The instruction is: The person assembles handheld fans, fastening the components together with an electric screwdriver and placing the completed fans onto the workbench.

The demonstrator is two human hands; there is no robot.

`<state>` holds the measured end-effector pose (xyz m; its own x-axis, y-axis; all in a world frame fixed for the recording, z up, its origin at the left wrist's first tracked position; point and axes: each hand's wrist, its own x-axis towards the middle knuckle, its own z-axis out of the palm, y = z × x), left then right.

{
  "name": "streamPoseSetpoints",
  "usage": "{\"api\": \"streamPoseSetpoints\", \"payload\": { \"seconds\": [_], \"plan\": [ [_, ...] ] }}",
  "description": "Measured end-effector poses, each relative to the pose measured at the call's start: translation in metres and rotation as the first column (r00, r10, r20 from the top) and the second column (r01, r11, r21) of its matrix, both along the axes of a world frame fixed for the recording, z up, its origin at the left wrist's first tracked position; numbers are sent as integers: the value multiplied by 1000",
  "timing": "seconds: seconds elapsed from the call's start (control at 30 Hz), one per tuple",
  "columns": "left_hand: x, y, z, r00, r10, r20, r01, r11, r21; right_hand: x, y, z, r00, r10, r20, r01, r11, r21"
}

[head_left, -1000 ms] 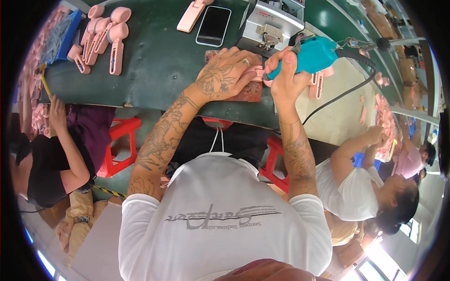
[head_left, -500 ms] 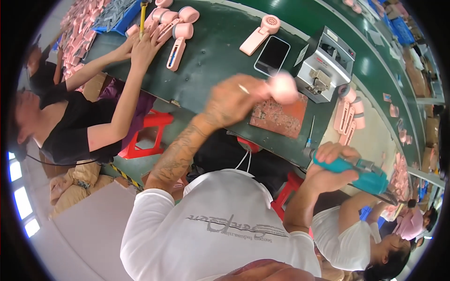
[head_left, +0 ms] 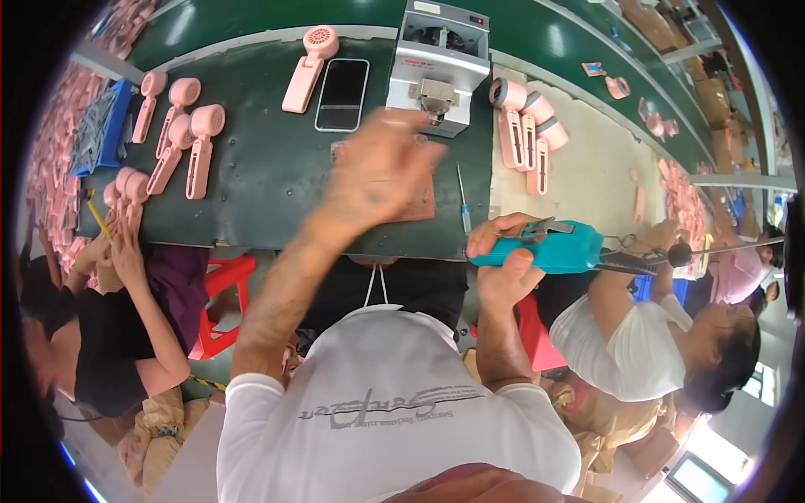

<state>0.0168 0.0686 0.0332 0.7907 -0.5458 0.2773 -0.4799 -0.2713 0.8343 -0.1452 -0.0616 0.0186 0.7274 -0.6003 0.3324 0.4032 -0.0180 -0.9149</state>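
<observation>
My left hand [head_left: 377, 172], smeared by motion, reaches over the reddish mat [head_left: 402, 210] to the front of a silver screw feeder [head_left: 436, 75]; its fingers are too blurred to read. My right hand [head_left: 507, 260] is wrapped round a teal electric screwdriver [head_left: 549, 249], held level past the table's front edge, with its cord running off right. A small screwdriver [head_left: 464, 205] with a blue handle lies between the mat and my right hand. Left of the feeder are a phone [head_left: 342, 96] and a pink handheld fan [head_left: 310, 67].
More pink fans [head_left: 201, 151] lie on the green table [head_left: 260, 151] at left, by a blue bin [head_left: 113, 130] of grey parts. Several fans [head_left: 524, 126] rest on a pale sheet [head_left: 595, 126] at right. Co-workers sit left and right; one person's hands [head_left: 126, 251] hold a yellow tool.
The view has swung round to the right. My left hand held a pink fan over the mat; now it is at the feeder and no fan shows in it. My right hand keeps the electric screwdriver.
</observation>
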Motion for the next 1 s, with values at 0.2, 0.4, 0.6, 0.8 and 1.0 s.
{"api": "streamPoseSetpoints", "payload": {
  "seconds": [0.2, 0.4, 0.6, 0.8, 1.0],
  "plan": [
    [1, -180, -84, 978, -57, 201, 68, 997, -45, -18, 5, 3, 999, 10, -49, -7, 998, 57],
    [6, -205, -93, 988, 148, -48, -151, 987, -51, -44, -4, 3, 997, 3, -77, 11, 985, 172],
    [12, -204, -103, 994, 99, -46, -98, 995, 28, -45, -10, -1, 999, 22, -33, -16, 986, 168],
    [-20, -173, -64, 994, 64, 92, -40, 970, -241, -41, -11, -7, 997, 59, -47, -52, 988, 145],
    [-32, -68, -36, 938, -102, 332, 120, 992, -33, -36, -14, -9, 995, 51, -81, -44, 995, 87]
  ]
}}
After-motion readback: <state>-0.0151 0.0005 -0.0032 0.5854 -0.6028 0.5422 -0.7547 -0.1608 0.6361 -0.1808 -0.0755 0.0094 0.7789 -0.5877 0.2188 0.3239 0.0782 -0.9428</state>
